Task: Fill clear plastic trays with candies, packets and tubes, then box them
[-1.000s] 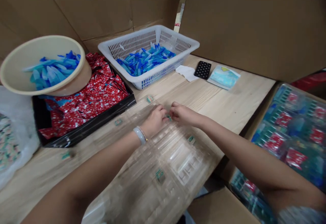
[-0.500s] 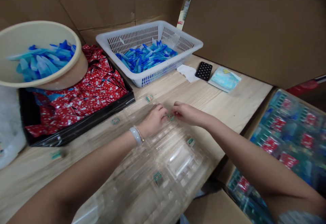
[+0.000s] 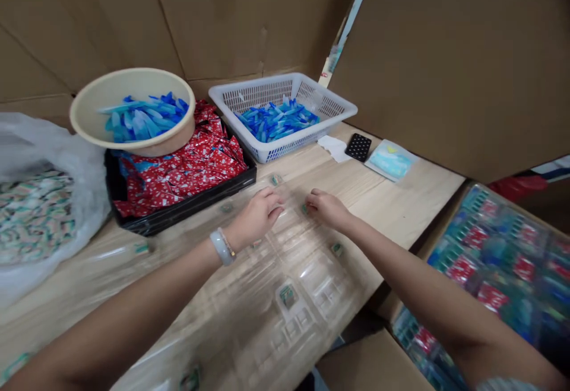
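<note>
A clear plastic blister tray (image 3: 285, 272) lies across the wooden table (image 3: 392, 201), with small green pieces in a few of its pockets. My left hand (image 3: 256, 216), with a pale bangle at the wrist, rests curled on the tray's far end. Just to its right, my right hand (image 3: 327, 207) pinches a small green piece (image 3: 305, 207) at the tray's far edge. A short gap separates the two hands.
Behind the tray stand a black tray of red sachets (image 3: 178, 168), a cream bowl (image 3: 133, 109) and a white basket (image 3: 282, 115), both holding blue pieces. A white bag (image 3: 40, 201) lies left. A carton of packed trays (image 3: 494, 254) stands right. Cardboard walls close the back.
My hands have drawn slightly apart; earlier they met over one green piece. The view has tilted up and shifted left, showing more of the white bag.
</note>
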The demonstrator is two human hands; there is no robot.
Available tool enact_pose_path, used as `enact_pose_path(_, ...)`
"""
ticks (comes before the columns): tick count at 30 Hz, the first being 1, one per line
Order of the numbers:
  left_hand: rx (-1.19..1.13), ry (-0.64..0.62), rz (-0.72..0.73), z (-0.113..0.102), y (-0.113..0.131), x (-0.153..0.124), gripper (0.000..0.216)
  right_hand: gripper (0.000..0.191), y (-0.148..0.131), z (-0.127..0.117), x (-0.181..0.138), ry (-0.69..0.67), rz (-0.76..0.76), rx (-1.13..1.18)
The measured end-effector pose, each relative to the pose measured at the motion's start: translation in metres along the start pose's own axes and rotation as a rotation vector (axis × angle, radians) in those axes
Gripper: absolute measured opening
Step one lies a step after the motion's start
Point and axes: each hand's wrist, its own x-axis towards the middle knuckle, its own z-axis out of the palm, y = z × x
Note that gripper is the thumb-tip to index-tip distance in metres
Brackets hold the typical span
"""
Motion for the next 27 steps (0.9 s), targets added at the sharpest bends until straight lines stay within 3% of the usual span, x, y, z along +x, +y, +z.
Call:
enact_pose_path(2, 0.032, 0.032, -0.014, -0.018, 0.004, -0.016, 0.016, 0.017, -0.003, -0.001, -0.004, 0.064, 0.033, 0.029)
enact_pose_path(4, 0.082, 0.084, -0.052, -0.048, 0.002, -0.042, 0.016, 0.017, -0.006, -0.002, -0.008, 0.132, 0.032, 0.072)
enact_pose_path(8, 0.313, 0.333, -0.284, -0.148, -0.034, -0.122, 0.020, 0.016, -0.019, -0.005, 0.001, 0.266, -0.022, 0.187)
enact_pose_path(11, 0.561, 0.556, -0.680, -0.224, -0.077, -0.190, 0.024, 0.015, -0.067, -0.023, 0.026, 0.363, -0.098, 0.330)
enact_pose_path(13, 0.596, 0.501, -0.879, -0.254, -0.106, -0.221, 0.026, 0.015, -0.128, -0.046, 0.046, 0.422, -0.214, 0.428)
enact_pose_path(15, 0.567, 0.411, -0.955, -0.264, -0.132, -0.235, 0.026, 0.016, -0.204, -0.070, 0.068, 0.448, -0.384, 0.510)
enact_pose_path(17, 0.530, 0.363, -0.969, -0.260, -0.152, -0.236, 0.023, 0.016, -0.284, -0.086, 0.095, 0.424, -0.498, 0.557)
enact_pose_path(20, 0.487, 0.342, -1.003, -0.247, -0.174, -0.229, 0.020, 0.025, -0.379, -0.089, 0.138, 0.398, -0.440, 0.519)
enact_pose_path(23, 0.448, 0.343, -1.061, -0.240, -0.192, -0.227, 0.016, 0.019, -0.424, -0.069, 0.170, 0.338, -0.366, 0.490)
enact_pose_path(25, 0.415, 0.355, -1.082, -0.239, -0.201, -0.229, 0.016, 0.031, -0.431, -0.050, 0.181, 0.298, -0.378, 0.506)
enact_pose_path(27, 0.381, 0.372, -1.090, -0.240, -0.208, -0.231, 0.017, 0.027, -0.429, -0.033, 0.184, 0.239, -0.387, 0.538)
